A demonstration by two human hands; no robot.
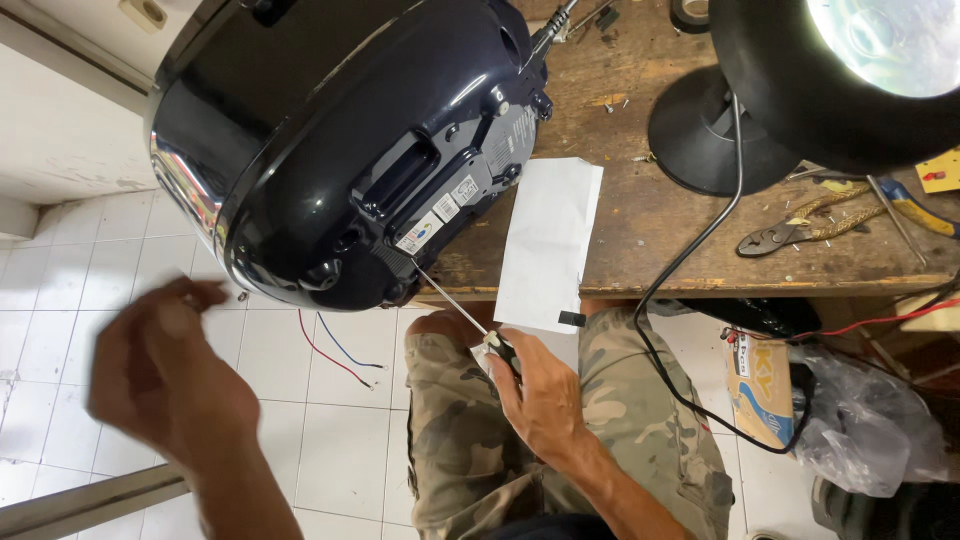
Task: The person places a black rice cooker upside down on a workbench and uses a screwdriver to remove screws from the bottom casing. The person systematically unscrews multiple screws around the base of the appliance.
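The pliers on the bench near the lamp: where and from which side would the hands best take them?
Probably by the yellowish handles of the pliers, coming from the right, the lamp cable side. The handles lie spread and bare on the wooden bench, while the dark jaws point left toward the lamp base.

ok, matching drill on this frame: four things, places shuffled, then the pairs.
Things:
1. screwdriver
2. pliers
3. paper
4. loose wires

Places:
A. on the bench beside the lamp base
B. over the white floor tiles
C. in the right hand, tip at the cooker base
D. hanging over the bench edge

Pairs: 1-C, 2-A, 3-D, 4-B
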